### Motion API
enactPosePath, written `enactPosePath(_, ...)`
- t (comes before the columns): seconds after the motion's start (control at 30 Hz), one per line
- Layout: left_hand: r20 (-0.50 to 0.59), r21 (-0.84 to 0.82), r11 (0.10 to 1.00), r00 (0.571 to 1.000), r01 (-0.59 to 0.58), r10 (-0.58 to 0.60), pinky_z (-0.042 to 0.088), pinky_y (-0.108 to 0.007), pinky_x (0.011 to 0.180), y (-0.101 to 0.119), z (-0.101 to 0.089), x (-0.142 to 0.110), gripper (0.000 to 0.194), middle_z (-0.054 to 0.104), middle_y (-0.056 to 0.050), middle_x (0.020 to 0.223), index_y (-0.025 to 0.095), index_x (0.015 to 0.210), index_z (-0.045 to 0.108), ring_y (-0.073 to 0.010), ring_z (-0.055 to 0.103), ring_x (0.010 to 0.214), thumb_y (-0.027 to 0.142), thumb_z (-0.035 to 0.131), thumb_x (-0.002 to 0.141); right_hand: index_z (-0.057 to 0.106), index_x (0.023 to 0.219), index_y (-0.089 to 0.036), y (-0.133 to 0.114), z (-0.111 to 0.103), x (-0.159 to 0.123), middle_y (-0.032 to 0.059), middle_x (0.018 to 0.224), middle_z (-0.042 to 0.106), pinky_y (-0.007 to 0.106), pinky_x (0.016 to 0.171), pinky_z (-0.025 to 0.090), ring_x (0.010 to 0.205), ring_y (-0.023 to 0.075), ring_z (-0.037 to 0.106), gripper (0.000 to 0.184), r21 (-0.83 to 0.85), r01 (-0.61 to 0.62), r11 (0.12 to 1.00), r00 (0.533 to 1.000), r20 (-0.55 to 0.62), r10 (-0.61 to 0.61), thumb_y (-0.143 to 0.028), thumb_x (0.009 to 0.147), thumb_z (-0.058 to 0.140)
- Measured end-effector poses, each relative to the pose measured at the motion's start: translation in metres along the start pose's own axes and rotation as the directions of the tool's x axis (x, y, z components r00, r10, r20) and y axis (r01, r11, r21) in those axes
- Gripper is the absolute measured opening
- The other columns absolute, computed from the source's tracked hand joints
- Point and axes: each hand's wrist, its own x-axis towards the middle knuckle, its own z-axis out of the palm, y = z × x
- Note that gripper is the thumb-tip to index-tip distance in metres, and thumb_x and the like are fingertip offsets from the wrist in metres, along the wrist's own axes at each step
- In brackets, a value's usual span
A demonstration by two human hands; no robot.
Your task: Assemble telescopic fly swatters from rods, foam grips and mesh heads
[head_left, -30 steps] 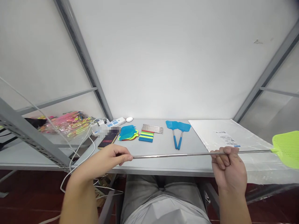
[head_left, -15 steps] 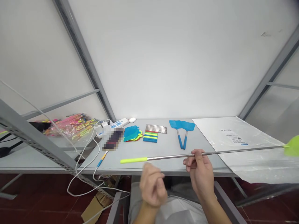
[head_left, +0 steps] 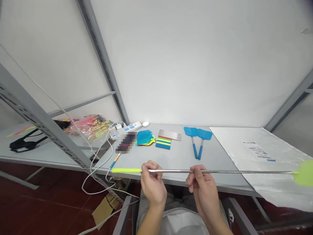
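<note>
A long telescopic fly swatter [head_left: 171,171] lies level across both hands, its metal rod drawn out. Its yellow-green grip points left and its yellow-green paddle reaches the right edge of the view. My left hand [head_left: 153,184] is closed on the rod just beside the grip. Farther right, my right hand [head_left: 203,188] pinches the rod near its middle between thumb and fingers. Behind them on the table lie two blue fly swatters [head_left: 197,140], a row of metal rods [head_left: 170,134], several coloured grips [head_left: 163,143] and a stack of swatter paddles [head_left: 144,137].
A white plastic bag [head_left: 259,153] with a label covers the table's right side. At left are a power strip [head_left: 132,126], white cables [head_left: 97,192] and a blurred-out dark object [head_left: 126,142]. A grey rack post [head_left: 44,120] stands left, before plastic-wrapped colourful items [head_left: 90,125].
My left hand, loose below the rod before, has risen and taken hold of the swatter beside its grip. The swatter sits lower and more level. The view has turned slightly left.
</note>
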Motion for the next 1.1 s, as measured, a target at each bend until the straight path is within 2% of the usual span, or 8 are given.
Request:
enactPosePath(0.13,-0.115,-0.066,0.997,0.993,-0.039,0.031,0.035,-0.023,0.050,0.021,-0.003,0.018,0.035,0.040,0.005,0.064,0.018,0.067,0.047,-0.0049,0.031,0.044,0.038,0.044,0.096,0.061,0.088,-0.019,-0.010,-0.008,0.001,-0.0028,0.054,0.053,0.022,0.047,0.034,0.050,0.0102,0.045,0.028,0.017,0.005,1.000,0.996,-0.090,-0.003,-0.047,0.086,0.064)
enactPosePath(0.27,-0.105,-0.109,0.994,0.994,-0.021,0.010,0.035,-0.023,0.050,0.034,-0.005,0.028,0.036,0.039,0.005,0.063,0.017,0.068,0.048,-0.0050,0.032,0.043,0.040,0.044,0.096,0.063,0.088,-0.018,-0.021,-0.022,0.005,-0.0012,0.056,0.052,0.024,0.049,0.036,0.055,0.0129,0.048,0.030,-0.019,0.016,1.000,0.996,-0.087,-0.017,-0.047,0.084,0.066)
enactPosePath(0.37,-0.067,-0.142,0.984,0.991,0.110,-0.120,0.036,-0.023,0.050,0.029,-0.003,0.023,0.035,0.043,0.004,0.067,0.018,0.073,0.050,-0.0050,0.035,0.044,0.045,0.047,0.095,0.065,0.088,-0.018,-0.025,-0.031,0.012,-0.0001,0.057,0.053,0.025,0.051,0.039,0.058,0.0142,0.049,0.031,-0.049,0.022,0.999,0.996,-0.085,-0.026,-0.047,0.081,0.069)
enactPosePath(0.47,-0.057,-0.184,0.951,0.963,0.250,-0.264,0.037,-0.023,0.050,0.015,-0.005,0.022,0.034,0.048,0.004,0.072,0.019,0.080,0.053,-0.0044,0.034,0.044,0.049,0.050,0.093,0.065,0.089,-0.019,-0.029,-0.039,0.023,-0.0014,0.059,0.052,0.023,0.053,0.040,0.059,0.0123,0.048,0.028,-0.015,0.083,0.996,0.977,-0.198,-0.084,-0.045,0.081,0.071)
enactPosePath(0.6,-0.134,-0.229,0.945,0.954,0.235,-0.270,0.037,-0.022,0.048,0.008,-0.016,0.035,0.032,0.047,0.005,0.071,0.020,0.082,0.053,-0.0048,0.033,0.043,0.050,0.050,0.093,0.065,0.089,-0.019,-0.034,-0.042,0.032,-0.0049,0.062,0.049,0.022,0.059,0.044,0.056,0.0079,0.042,0.022,0.047,0.156,0.987,0.944,-0.302,-0.135,-0.039,0.082,0.071)
enactPosePath(0.73,-0.123,-0.221,0.945,0.954,0.243,-0.274,0.037,-0.022,0.049,0.012,-0.015,0.040,0.032,0.047,0.005,0.070,0.020,0.084,0.054,-0.0058,0.037,0.045,0.052,0.053,0.091,0.063,0.088,-0.020,-0.024,-0.031,0.028,-0.0053,0.060,0.049,0.023,0.057,0.043,0.056,0.0089,0.044,0.024,0.045,0.144,0.989,0.958,-0.256,-0.128,-0.041,0.081,0.072)
enactPosePath(0.93,0.081,-0.098,0.913,0.917,0.397,-0.390,0.045,-0.026,0.061,-0.003,0.008,0.004,0.036,0.057,-0.002,0.084,0.017,0.083,0.060,-0.0096,0.052,0.061,0.053,0.058,0.087,0.064,0.088,-0.019,-0.003,-0.018,0.019,-0.0050,0.057,0.050,0.025,0.054,0.037,0.052,0.0095,0.043,0.026,-0.015,0.058,0.998,0.994,-0.088,-0.059,-0.045,0.083,0.068)
enactPosePath(1.1,0.034,-0.100,0.941,0.946,0.325,-0.323,0.048,-0.028,0.075,-0.001,0.008,0.003,0.035,0.059,-0.004,0.089,0.016,0.076,0.060,-0.0147,0.057,0.083,0.050,0.064,0.084,0.066,0.090,-0.018,-0.010,-0.023,0.019,-0.0037,0.057,0.051,0.025,0.056,0.035,0.054,0.0097,0.043,0.026,-0.061,0.082,0.995,0.995,-0.054,-0.085,-0.044,0.085,0.066)
